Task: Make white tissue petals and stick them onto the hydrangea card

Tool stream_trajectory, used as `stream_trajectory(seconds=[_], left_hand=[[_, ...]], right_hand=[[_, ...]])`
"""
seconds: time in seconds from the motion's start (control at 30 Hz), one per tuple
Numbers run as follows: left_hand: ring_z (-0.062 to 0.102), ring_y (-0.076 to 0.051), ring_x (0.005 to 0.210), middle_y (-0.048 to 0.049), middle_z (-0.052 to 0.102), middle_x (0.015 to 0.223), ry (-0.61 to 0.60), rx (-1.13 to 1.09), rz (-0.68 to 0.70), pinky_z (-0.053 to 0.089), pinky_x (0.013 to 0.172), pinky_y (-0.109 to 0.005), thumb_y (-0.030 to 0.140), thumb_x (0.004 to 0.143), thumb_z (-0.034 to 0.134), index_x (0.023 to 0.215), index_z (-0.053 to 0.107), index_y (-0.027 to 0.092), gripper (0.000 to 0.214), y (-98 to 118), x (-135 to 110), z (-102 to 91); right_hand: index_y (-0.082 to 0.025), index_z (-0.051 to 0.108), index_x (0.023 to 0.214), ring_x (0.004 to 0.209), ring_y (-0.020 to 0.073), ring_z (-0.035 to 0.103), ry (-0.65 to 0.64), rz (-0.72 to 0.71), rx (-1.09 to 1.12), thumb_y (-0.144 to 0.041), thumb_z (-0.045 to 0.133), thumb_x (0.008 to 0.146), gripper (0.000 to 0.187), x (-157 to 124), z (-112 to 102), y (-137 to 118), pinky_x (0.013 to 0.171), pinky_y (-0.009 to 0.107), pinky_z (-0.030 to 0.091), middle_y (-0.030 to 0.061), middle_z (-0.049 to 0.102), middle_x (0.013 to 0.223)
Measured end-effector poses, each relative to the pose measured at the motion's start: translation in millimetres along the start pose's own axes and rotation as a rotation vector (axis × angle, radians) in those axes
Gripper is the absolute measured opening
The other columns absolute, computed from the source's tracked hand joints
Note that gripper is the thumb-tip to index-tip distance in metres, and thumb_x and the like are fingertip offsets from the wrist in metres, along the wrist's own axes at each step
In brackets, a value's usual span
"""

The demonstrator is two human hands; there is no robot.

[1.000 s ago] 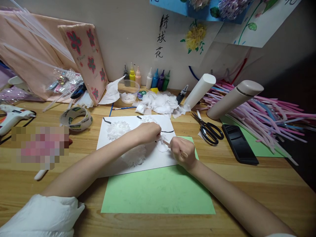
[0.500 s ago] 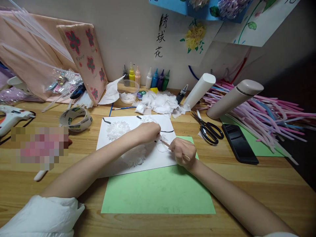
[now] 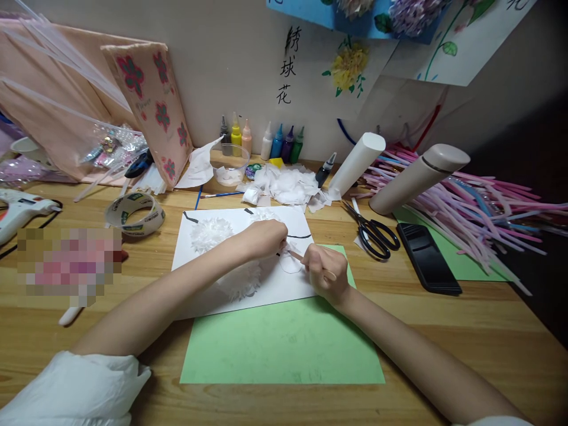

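Observation:
My right hand (image 3: 327,272) is closed around a thin wooden stick (image 3: 329,275), its far end pointing left toward my other hand. Fingers bent down and pressed together, my left hand (image 3: 268,235) is at the paper just left of the stick's tip; what it pinches is hidden. Under both lies a white sheet of paper (image 3: 186,284) with dark painted strokes and a thin drawn circle (image 3: 291,266) beside my right hand. Fluffy white tissue-paper flowers (image 3: 212,232) are on the sheet, partly covered by my left arm.
Green paper (image 3: 284,349) lies beneath the white sheet. Behind are torn white tissue pieces (image 3: 284,184) and several paint bottles (image 3: 277,142). To the right are black scissors (image 3: 376,236), a phone (image 3: 428,257), a thermos (image 3: 417,180) and pipe cleaners (image 3: 483,207). Tape (image 3: 135,216) and a glue gun (image 3: 22,210) lie left.
The stick in my right hand has shifted slightly, its tip closer to my left hand's fingers. My left hand stays in nearly the same place. The whole view has moved a little.

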State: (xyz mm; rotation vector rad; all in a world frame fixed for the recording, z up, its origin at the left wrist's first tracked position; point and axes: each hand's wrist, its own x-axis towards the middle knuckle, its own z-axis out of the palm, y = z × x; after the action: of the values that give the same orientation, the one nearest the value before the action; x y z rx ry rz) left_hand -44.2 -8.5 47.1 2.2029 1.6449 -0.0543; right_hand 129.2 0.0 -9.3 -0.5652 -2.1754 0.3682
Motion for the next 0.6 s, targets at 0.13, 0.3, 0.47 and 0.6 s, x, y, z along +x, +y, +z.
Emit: stream_trajectory(seconds=[0.13, 0.3, 0.47, 0.6], left_hand=[[0.054, -0.014, 0.058, -0.0066, 0.064, 0.066, 0.013, -0.023, -0.009, 0.032, 0.051, -0.023, 0.013, 0.074, 0.046, 0.068, 0.065, 0.014, 0.02, 1.4, -2.3, -2.7], [0.054, -0.013, 0.057, -0.0054, 0.063, 0.064, 0.008, -0.026, -0.012, 0.032, 0.05, -0.023, 0.012, 0.073, 0.047, 0.065, 0.064, 0.015, 0.019, 3.7, -6.4, -8.0], [0.057, -0.015, 0.066, -0.0054, 0.067, 0.075, 0.115, -0.073, -0.081, 0.035, 0.055, -0.023, 0.026, 0.08, 0.047, 0.074, 0.067, 0.017, 0.023, -16.4, -7.6, -24.1], [0.056, -0.019, 0.087, -0.0055, 0.063, 0.093, 0.421, -0.067, -0.251, 0.04, 0.067, -0.025, 0.031, 0.079, 0.052, 0.091, 0.066, 0.02, 0.022, -52.4, -1.4, -26.6]], right_hand=[[-0.02, 0.043, 0.059, 0.044, 0.0124, 0.043, 0.04, -0.09, 0.142, -0.019, 0.029, 0.091, 0.034, -5.7, -2.3, 4.1, 0.046, 0.027, 0.032, 0.0003, 0.045, 0.049], [-0.02, 0.048, 0.059, 0.044, 0.0133, 0.045, 0.144, -0.031, 0.389, -0.024, 0.029, 0.091, 0.037, -13.7, -4.1, 14.2, 0.046, 0.027, 0.034, -0.0003, 0.047, 0.048], [-0.02, 0.05, 0.059, 0.047, 0.0142, 0.045, 0.242, 0.135, 0.483, -0.028, 0.027, 0.092, 0.041, -13.7, -1.2, 19.6, 0.049, 0.029, 0.034, 0.0002, 0.047, 0.049], [-0.019, 0.051, 0.06, 0.048, 0.0137, 0.044, 0.233, 0.194, 0.524, -0.028, 0.028, 0.092, 0.04, -14.6, 1.6, 20.5, 0.049, 0.029, 0.033, -0.0002, 0.047, 0.05]])
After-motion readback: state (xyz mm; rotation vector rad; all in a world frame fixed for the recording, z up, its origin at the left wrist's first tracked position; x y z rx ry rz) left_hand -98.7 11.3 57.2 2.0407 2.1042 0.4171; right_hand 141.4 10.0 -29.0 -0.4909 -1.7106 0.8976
